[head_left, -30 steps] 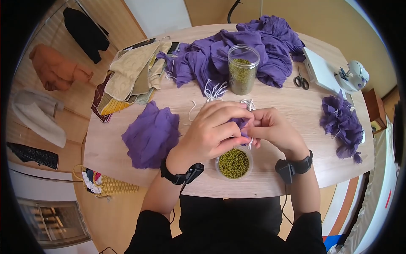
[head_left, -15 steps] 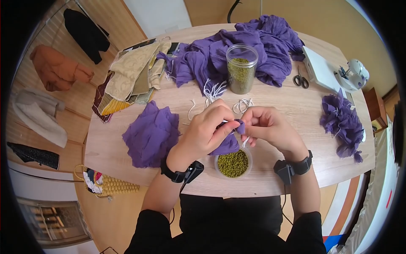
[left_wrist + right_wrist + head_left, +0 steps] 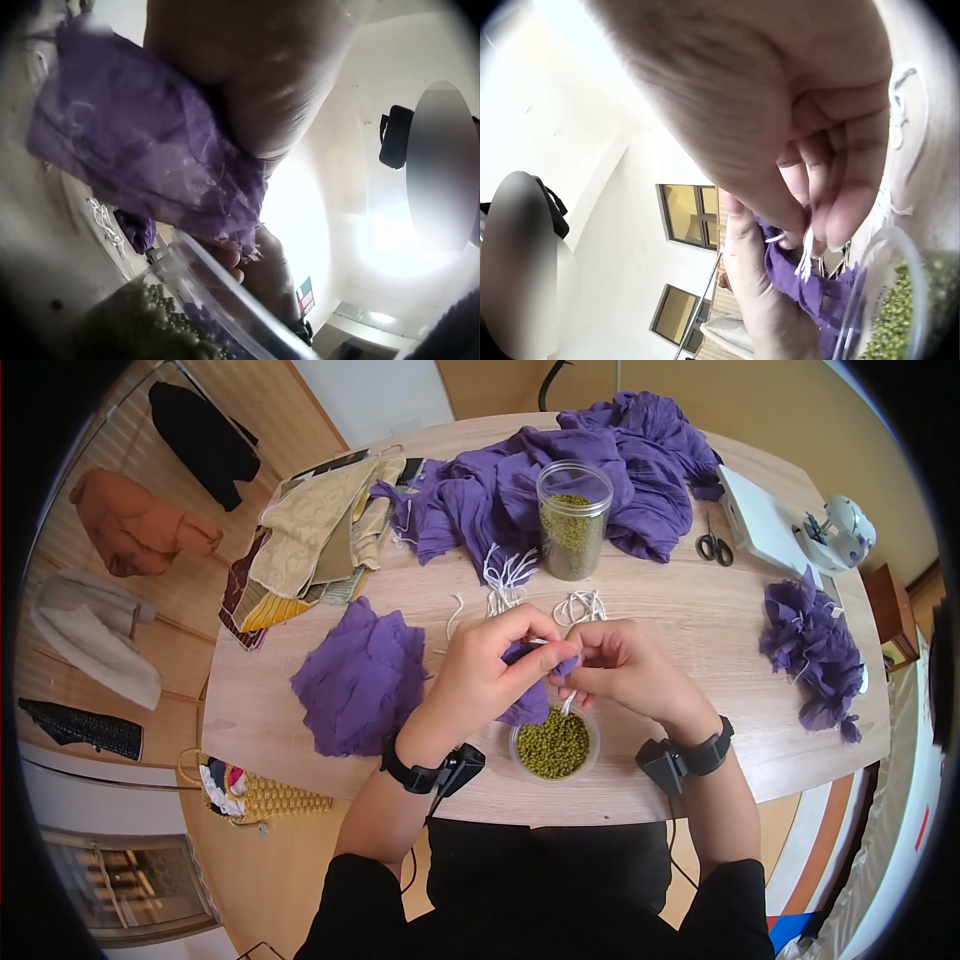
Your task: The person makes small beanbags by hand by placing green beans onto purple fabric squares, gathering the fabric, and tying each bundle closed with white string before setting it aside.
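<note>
Between both hands is a small piece of purple cloth (image 3: pixel 525 705), bunched at the fingertips and hanging loose below. My left hand (image 3: pixel 497 668) pinches its gathered part between thumb and fingers. A white string (image 3: pixel 807 253) crosses the gathered cloth, and my right hand (image 3: pixel 640 672) pinches that string with thumb and fingertips. In the left wrist view the cloth spreads broad and flat below the palm. Just under the hands stands a clear round tub (image 3: pixel 598 748) of green mung beans (image 3: pixel 552 746), its far rim partly hidden by the cloth.
A purple cloth stack (image 3: pixel 360 680) lies left. Behind the hands are white strings (image 3: pixel 510 573), a bean jar (image 3: pixel 572 550) and large purple fabric (image 3: pixel 640 480). Fabric samples (image 3: pixel 300 550) lie far left. At right are scissors (image 3: pixel 713 548), a sewing machine (image 3: pixel 845 538) and a ruffled purple bundle (image 3: pixel 808 650).
My left hand has drawn back from over the cloth, its fingers now folded in, exposing more of the bunched piece. The right hand has shifted slightly left with the string end.
</note>
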`<state>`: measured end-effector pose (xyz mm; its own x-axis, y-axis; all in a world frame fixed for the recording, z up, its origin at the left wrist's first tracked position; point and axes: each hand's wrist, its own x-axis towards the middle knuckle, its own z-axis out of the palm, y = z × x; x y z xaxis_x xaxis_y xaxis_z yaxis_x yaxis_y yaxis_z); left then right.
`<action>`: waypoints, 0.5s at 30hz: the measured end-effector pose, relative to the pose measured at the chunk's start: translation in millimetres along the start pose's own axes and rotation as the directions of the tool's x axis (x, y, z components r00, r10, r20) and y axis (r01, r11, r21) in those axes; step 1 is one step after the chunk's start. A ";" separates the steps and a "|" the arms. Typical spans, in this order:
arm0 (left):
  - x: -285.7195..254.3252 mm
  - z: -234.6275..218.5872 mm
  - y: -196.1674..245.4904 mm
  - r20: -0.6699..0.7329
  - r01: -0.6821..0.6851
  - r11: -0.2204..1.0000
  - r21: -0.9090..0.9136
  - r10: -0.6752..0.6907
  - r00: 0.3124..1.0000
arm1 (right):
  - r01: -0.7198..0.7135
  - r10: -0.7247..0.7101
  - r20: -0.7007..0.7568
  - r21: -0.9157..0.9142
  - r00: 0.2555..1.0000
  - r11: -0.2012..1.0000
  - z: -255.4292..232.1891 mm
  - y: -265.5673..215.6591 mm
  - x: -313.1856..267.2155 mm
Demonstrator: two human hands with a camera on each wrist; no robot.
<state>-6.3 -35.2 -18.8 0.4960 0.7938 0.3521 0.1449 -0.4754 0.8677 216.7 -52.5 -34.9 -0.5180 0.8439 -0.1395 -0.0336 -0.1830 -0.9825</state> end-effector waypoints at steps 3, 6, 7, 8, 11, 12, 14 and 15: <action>-1.4 -7.3 0.8 0.101 0.058 0.988 -0.141 -0.044 0.994 | 0.005 -0.011 0.113 0.048 0.994 0.999 -3.9 -2.2 -1.1; -0.7 -10.0 1.5 0.199 0.081 0.973 -0.214 -0.038 0.979 | 0.009 -0.020 0.178 0.061 0.984 0.998 -5.8 -3.7 -0.9; -0.4 -10.3 1.3 0.228 0.095 0.957 -0.275 -0.031 0.973 | 0.010 -0.021 0.178 0.061 0.984 0.998 -6.3 -4.3 -1.4; 0.0 -11.3 0.2 0.228 0.094 0.957 -0.275 -0.031 0.973 | 0.019 -0.031 0.176 0.071 0.984 0.997 -6.9 -5.0 -2.2; 0.7 -12.9 -2.3 0.291 0.175 0.914 -0.367 -0.066 0.954 | 0.040 -0.057 0.175 0.098 0.983 0.994 -7.4 -5.5 -3.1; 0.8 -12.7 -2.0 0.279 0.166 0.917 -0.362 -0.063 0.958 | 0.052 -0.071 0.175 0.115 0.982 0.992 -7.5 -5.4 -3.0; 0.8 -11.6 -0.6 0.268 0.156 0.921 -0.358 -0.059 0.962 | 0.043 -0.059 0.135 0.121 0.989 0.992 -7.5 -4.8 -3.6; 0.3 -10.3 0.8 0.216 0.176 0.937 -0.301 -0.113 0.970 | 0.033 -0.045 0.095 0.127 0.994 0.991 -7.6 -4.6 -3.9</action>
<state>-14.8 -31.5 -14.4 0.6500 0.7412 0.1678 -0.0343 -0.1920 0.9808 225.4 -51.1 -30.7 -0.5948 0.7996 -0.0830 -0.1591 -0.2183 -0.9628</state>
